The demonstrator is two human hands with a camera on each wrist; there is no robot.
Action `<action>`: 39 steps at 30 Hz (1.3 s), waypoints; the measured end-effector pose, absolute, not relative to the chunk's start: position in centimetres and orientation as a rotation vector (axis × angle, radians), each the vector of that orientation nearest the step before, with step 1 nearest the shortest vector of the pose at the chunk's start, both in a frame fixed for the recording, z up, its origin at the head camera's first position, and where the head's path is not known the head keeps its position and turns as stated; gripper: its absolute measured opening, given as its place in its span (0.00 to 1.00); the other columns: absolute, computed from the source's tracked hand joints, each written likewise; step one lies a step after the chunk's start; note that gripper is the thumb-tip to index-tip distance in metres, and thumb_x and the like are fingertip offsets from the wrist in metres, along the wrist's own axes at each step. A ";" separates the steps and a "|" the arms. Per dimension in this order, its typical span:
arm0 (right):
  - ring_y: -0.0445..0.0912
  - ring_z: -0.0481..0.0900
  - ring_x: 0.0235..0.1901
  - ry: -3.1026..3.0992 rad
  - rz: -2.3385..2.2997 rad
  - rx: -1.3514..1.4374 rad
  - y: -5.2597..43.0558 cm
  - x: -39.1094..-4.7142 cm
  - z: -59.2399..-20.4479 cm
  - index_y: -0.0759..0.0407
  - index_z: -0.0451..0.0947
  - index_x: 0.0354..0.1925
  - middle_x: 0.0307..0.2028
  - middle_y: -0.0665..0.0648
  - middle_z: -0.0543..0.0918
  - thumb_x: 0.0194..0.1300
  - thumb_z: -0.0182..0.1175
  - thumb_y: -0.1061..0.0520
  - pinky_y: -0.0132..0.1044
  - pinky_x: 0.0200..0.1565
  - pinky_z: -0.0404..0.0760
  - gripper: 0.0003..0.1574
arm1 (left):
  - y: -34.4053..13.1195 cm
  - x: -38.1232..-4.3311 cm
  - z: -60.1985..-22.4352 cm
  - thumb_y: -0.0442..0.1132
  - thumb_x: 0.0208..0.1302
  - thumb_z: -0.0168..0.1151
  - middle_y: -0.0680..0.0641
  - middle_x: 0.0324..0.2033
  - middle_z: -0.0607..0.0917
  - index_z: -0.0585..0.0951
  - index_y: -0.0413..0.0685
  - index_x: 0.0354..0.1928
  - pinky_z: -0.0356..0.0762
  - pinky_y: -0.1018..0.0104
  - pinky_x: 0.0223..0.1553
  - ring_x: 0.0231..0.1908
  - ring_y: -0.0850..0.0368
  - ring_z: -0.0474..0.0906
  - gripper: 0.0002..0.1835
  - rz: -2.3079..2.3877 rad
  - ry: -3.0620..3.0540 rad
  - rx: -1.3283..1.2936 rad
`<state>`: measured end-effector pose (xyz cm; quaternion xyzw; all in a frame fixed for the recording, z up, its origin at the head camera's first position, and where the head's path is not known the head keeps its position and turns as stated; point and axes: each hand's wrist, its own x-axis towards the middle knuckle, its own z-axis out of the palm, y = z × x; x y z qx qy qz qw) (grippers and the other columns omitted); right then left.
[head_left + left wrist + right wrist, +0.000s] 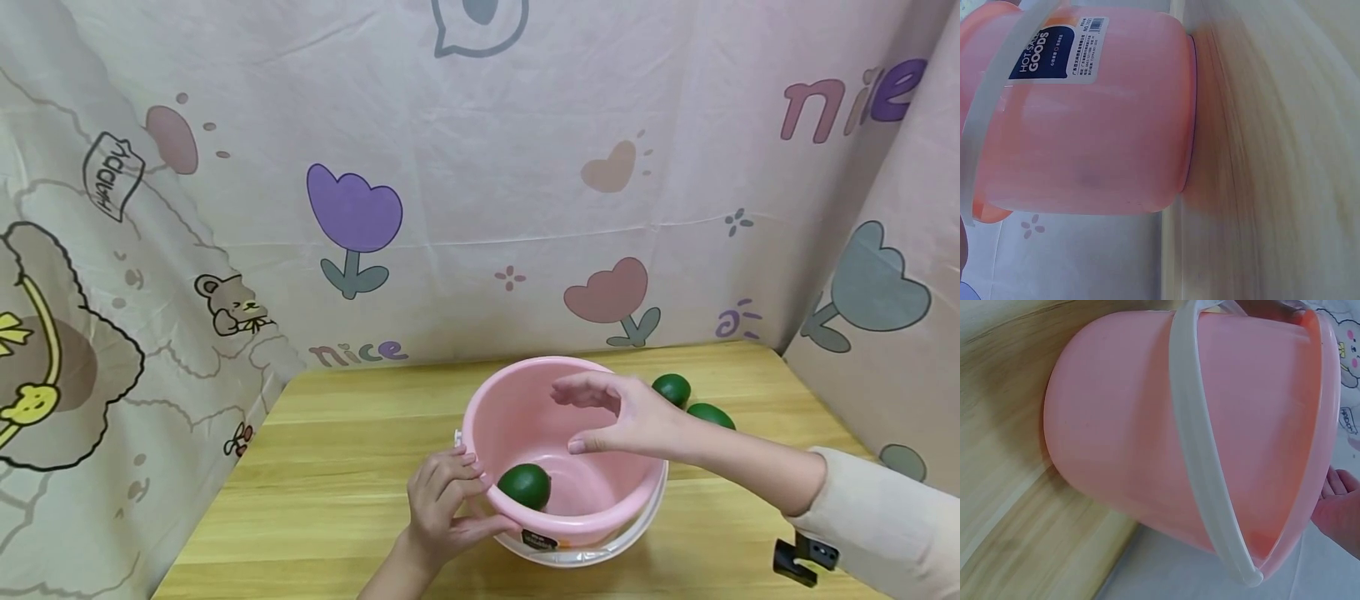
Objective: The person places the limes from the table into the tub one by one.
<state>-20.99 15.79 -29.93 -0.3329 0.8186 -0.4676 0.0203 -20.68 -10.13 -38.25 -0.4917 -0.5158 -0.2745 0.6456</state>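
A: From my remote seat, what has each grip got?

B: My left hand holds the rim of the round, pink plastic bucket, which stands upright on the pale wooden table. My right hand is over its mouth, thumb and fingers wide apart, holding nothing I can see.

A: And the fruit?

B: One smooth, dark green oval fruit lies inside, by the near-left wall. Two more, a far green fruit and a nearer green fruit, sit on the table past the bucket's right side; my right forearm partly covers the nearer one.

A: How would they handle?

B: I'd judge them firm, light and prone to roll, so I'd take each round its middle. The bucket looks light and fairly stiff; the rolled rim suits a hold better than the loose white plastic handle, slung low in front.

A: Edges?

B: The patterned cloth backdrop bounds the table's far edge. The roomier stretch is left of the bucket.
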 end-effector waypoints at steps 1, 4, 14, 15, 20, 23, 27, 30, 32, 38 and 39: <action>0.46 0.78 0.54 2.541 -1.447 -1.029 15.8 -21.0 -29.9 0.59 0.70 0.59 0.55 0.57 0.79 0.52 0.72 0.54 0.32 0.59 0.75 0.38 | -10.1 -20.7 -38.3 0.60 0.50 0.68 0.45 0.21 0.79 0.76 0.40 0.20 0.83 0.63 0.31 0.26 0.53 0.75 0.28 -0.626 -1.177 -1.119; 0.46 0.78 0.54 2.543 -1.440 -1.026 15.8 -21.0 -29.9 0.59 0.70 0.59 0.55 0.57 0.79 0.52 0.71 0.54 0.32 0.59 0.75 0.38 | -10.1 -20.7 -38.2 0.60 0.50 0.68 0.45 0.21 0.79 0.76 0.40 0.20 0.82 0.63 0.30 0.25 0.53 0.75 0.28 -0.619 -1.174 -1.120; 0.44 0.78 0.54 2.542 -1.437 -1.052 16.1 -21.1 -30.1 0.59 0.71 0.59 0.55 0.55 0.80 0.53 0.71 0.55 0.31 0.58 0.75 0.36 | -10.1 -20.7 -38.4 0.61 0.50 0.67 0.45 0.21 0.79 0.77 0.41 0.20 0.83 0.63 0.30 0.26 0.54 0.75 0.28 -0.601 -1.179 -1.125; 0.44 0.78 0.53 2.544 -1.438 -1.053 16.1 -21.1 -30.1 0.59 0.71 0.59 0.54 0.55 0.80 0.53 0.71 0.55 0.31 0.58 0.75 0.36 | -10.1 -20.7 -38.4 0.61 0.50 0.67 0.45 0.21 0.79 0.77 0.41 0.20 0.83 0.63 0.30 0.26 0.54 0.75 0.28 -0.602 -1.179 -1.124; 0.44 0.78 0.53 2.545 -1.442 -1.066 16.1 -21.0 -30.1 0.58 0.71 0.59 0.54 0.54 0.80 0.53 0.71 0.55 0.31 0.59 0.75 0.36 | -10.2 -20.6 -38.5 0.61 0.50 0.67 0.45 0.21 0.79 0.77 0.40 0.21 0.83 0.62 0.31 0.26 0.54 0.75 0.28 -0.605 -1.183 -1.117; 0.43 0.78 0.54 2.550 -1.439 -1.068 16.1 -20.9 -30.1 0.59 0.71 0.58 0.54 0.54 0.80 0.53 0.71 0.54 0.30 0.59 0.75 0.35 | -10.2 -20.6 -38.5 0.61 0.50 0.67 0.45 0.21 0.79 0.77 0.40 0.21 0.83 0.63 0.31 0.26 0.54 0.75 0.28 -0.606 -1.185 -1.117; 0.43 0.78 0.53 2.548 -1.463 -1.049 16.2 -20.9 -30.1 0.61 0.71 0.58 0.54 0.55 0.80 0.53 0.70 0.56 0.30 0.58 0.75 0.35 | -10.3 -20.6 -38.5 0.61 0.50 0.68 0.45 0.22 0.79 0.77 0.40 0.21 0.83 0.63 0.31 0.26 0.54 0.75 0.28 -0.605 -1.185 -1.120; 0.42 0.78 0.53 2.551 -1.492 -1.023 16.3 -20.9 -30.1 0.62 0.72 0.57 0.53 0.55 0.81 0.53 0.70 0.57 0.32 0.57 0.77 0.34 | -10.3 -20.7 -38.6 0.61 0.50 0.68 0.44 0.22 0.79 0.77 0.40 0.21 0.83 0.62 0.31 0.26 0.53 0.75 0.28 -0.605 -1.185 -1.118; 0.42 0.78 0.52 2.558 -1.504 -0.999 16.4 -20.9 -30.2 0.62 0.72 0.57 0.53 0.55 0.81 0.53 0.70 0.56 0.31 0.57 0.77 0.34 | -10.3 -20.7 -38.6 0.61 0.50 0.68 0.44 0.22 0.79 0.77 0.40 0.21 0.83 0.62 0.32 0.26 0.53 0.75 0.28 -0.603 -1.187 -1.116; 0.43 0.78 0.52 2.568 -1.521 -0.980 16.5 -20.9 -30.4 0.61 0.72 0.57 0.53 0.54 0.81 0.54 0.70 0.56 0.30 0.57 0.76 0.33 | -10.3 -20.8 -38.7 0.61 0.51 0.67 0.44 0.22 0.79 0.77 0.40 0.21 0.83 0.62 0.31 0.26 0.53 0.75 0.28 -0.600 -1.192 -1.117; 0.43 0.78 0.53 2.569 -1.522 -0.979 16.5 -20.9 -30.4 0.61 0.72 0.57 0.53 0.54 0.81 0.54 0.70 0.57 0.30 0.57 0.76 0.33 | -10.3 -20.8 -38.7 0.61 0.51 0.67 0.44 0.22 0.79 0.77 0.40 0.21 0.83 0.62 0.31 0.26 0.53 0.76 0.28 -0.599 -1.192 -1.117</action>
